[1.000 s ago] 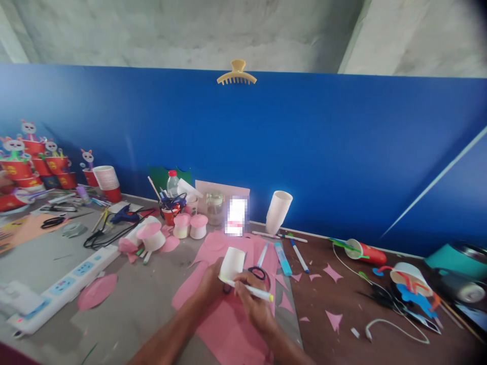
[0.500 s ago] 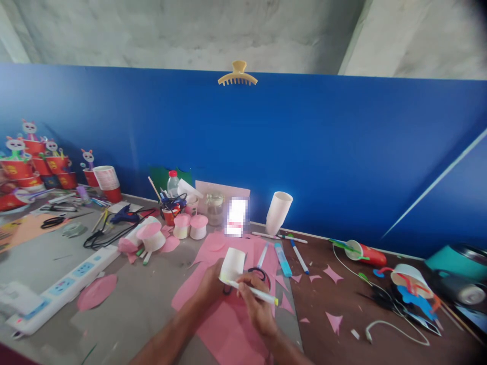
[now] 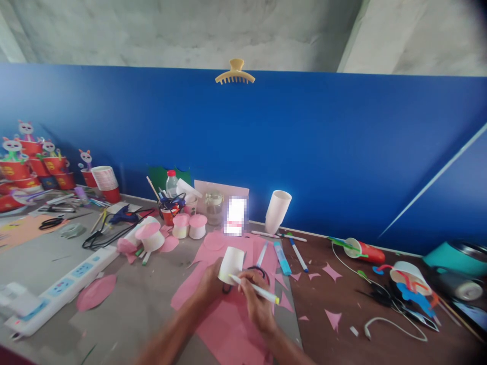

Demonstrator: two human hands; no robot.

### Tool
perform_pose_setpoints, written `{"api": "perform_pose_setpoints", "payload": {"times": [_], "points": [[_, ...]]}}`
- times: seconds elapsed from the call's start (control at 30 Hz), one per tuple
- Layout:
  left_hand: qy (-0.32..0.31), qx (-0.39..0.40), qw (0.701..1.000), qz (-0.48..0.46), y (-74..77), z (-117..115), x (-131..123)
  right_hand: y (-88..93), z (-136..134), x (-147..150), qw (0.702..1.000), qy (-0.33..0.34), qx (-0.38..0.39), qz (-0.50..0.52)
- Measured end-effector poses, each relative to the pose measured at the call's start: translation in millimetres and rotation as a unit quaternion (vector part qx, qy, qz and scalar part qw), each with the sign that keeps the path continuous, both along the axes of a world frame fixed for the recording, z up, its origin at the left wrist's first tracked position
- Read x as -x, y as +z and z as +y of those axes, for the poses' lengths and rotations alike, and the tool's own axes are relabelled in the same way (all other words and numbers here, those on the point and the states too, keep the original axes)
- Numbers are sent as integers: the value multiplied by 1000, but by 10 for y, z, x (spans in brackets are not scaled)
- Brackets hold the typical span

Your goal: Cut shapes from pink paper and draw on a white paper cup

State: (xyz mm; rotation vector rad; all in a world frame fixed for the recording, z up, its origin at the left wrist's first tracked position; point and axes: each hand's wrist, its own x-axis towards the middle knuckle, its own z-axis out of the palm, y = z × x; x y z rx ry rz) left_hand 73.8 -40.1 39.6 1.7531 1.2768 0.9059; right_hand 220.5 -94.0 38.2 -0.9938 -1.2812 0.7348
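Note:
My left hand [image 3: 210,284] is wrapped round the lower left side of a white paper cup [image 3: 232,262], which it holds tilted above pink paper [image 3: 224,324]. Between the fingers of my right hand [image 3: 255,301] is a white marker with a yellow end [image 3: 266,293], its tip at the cup's lower edge, where a faint yellow-green tint shows. Dark-handled scissors [image 3: 261,270] lie on the pink paper, partly hidden behind my right hand and the cup.
A white power strip [image 3: 66,289] and pink-topped cups [image 3: 151,237] are on the left. Stacked white cups [image 3: 278,210] stand against the blue partition [image 3: 342,142]. Markers, pink scraps [image 3: 332,272], a cable and a red cup [image 3: 370,252] lie on the right.
The marker tip has shifted slightly along the cup's lower edge, with my right hand. My left hand keeps its hold on the cup. The whole view has moved a little.

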Motion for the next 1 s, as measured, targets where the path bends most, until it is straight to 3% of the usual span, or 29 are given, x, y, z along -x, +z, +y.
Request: {"api": "perform_pose_setpoints", "payload": {"times": [0.13,0.33,0.6,0.77,1.0], "points": [[-3,0,1000,-3,10,-9,-7,-15,16,1,999,-14,19,37],[-14,3,1000,6,4,3,1,37,1,-8,999,35,27,17],[-17,-10,1000,-8,-40,-4,9,85,-14,-17,1000,17,14,-21],[-16,-2,1000,-19,-81,19,10,-1,22,-7,998,-25,25,44],[-7,-8,1000,-18,-99,35,7,-50,35,-4,995,10,44,88]]}}
